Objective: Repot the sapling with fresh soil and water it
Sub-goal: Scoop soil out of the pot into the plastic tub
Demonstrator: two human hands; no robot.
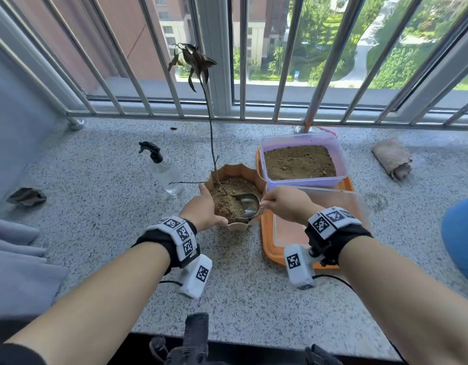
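Note:
A thin sapling (211,127) with wilted dark leaves stands in an orange scalloped pot (238,171) filled with brown soil. My left hand (205,210) grips the pot's near left rim, thumb on the edge. My right hand (284,204) holds the handle of a small metal scoop (248,205), whose bowl lies on the soil inside the pot. Behind it to the right, a clear plastic box (301,139) holds more brown soil. A clear spray bottle (164,169) with a black trigger stands left of the pot.
An orange tray (269,248) under the soil box also carries a clear lid (330,196). A rolled cloth (392,159) lies far right, a dark scrap (27,196) far left. Metal railing bars (243,75) close the back of the granite sill. Grey fabric (14,259) lies at the left edge.

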